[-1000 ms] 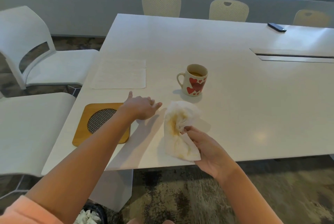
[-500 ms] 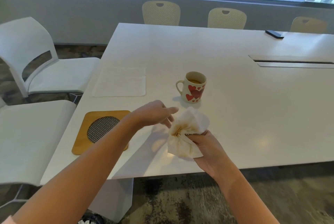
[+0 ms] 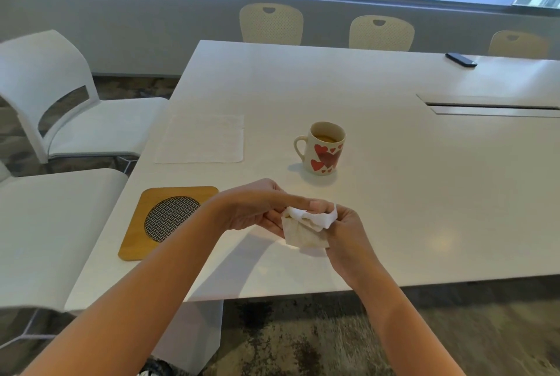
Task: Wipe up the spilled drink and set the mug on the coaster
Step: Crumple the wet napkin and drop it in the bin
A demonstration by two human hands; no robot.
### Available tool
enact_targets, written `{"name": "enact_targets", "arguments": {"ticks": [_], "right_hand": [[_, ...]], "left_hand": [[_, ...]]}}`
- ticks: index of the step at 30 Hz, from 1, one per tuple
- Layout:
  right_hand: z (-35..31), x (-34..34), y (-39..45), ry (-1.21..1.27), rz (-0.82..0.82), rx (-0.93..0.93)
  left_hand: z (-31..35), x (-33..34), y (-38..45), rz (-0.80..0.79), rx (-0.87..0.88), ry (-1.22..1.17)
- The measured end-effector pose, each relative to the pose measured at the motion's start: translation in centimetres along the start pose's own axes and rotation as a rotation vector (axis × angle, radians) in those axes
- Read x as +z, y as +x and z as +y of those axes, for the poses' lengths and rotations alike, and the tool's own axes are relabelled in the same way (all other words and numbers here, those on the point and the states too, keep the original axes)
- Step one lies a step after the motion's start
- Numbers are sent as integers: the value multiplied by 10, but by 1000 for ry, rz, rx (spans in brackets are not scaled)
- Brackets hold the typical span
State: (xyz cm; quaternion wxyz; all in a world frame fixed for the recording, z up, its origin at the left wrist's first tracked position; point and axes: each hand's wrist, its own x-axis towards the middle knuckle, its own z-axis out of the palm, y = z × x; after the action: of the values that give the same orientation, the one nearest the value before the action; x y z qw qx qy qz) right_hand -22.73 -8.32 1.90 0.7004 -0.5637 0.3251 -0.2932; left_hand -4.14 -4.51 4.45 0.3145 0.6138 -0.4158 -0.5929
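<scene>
Both hands are closed on a crumpled white paper towel [image 3: 306,228], held just above the near part of a white table [image 3: 394,193]: the left hand [image 3: 257,208] comes in from the left with fingers laid over the top of the wad, and the right hand [image 3: 345,231] pinches it from the right side. Faint tan staining shows on the lower folds of the towel. Beyond the hands, an upright cream mug [image 3: 324,148] printed with red hearts stands on the bare tabletop, its handle pointing left and brown drink visible inside. To the left of the hands, near the table's left edge, lies a square wooden coaster [image 3: 133,242] with a round metal mesh centre; nothing rests on it, and the mug is well apart from it. A clean flat paper towel sheet [image 3: 200,139] lies farther back on the left. No wet patch is plainly visible on the table, so the wiping looks finished or nearly so, with the mug not yet placed. Bunching the towel well likely means folding the stained side inward so no damp face touches the table, then putting it aside to free a hand. Because the mug holds liquid, it should be lifted by the handle and kept level on its way to the coaster.
</scene>
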Motion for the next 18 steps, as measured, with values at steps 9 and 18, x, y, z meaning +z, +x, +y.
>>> {"name": "enact_targets", "arguments": {"ticks": [9,18], "right_hand": [[2,13,6,-140,91,-148],[7,24,19,-199,44,-173]], "left_hand": [[-9,-15,-19,-11,-13,-58],[-17,-31,-40,116,15,-79]]}}
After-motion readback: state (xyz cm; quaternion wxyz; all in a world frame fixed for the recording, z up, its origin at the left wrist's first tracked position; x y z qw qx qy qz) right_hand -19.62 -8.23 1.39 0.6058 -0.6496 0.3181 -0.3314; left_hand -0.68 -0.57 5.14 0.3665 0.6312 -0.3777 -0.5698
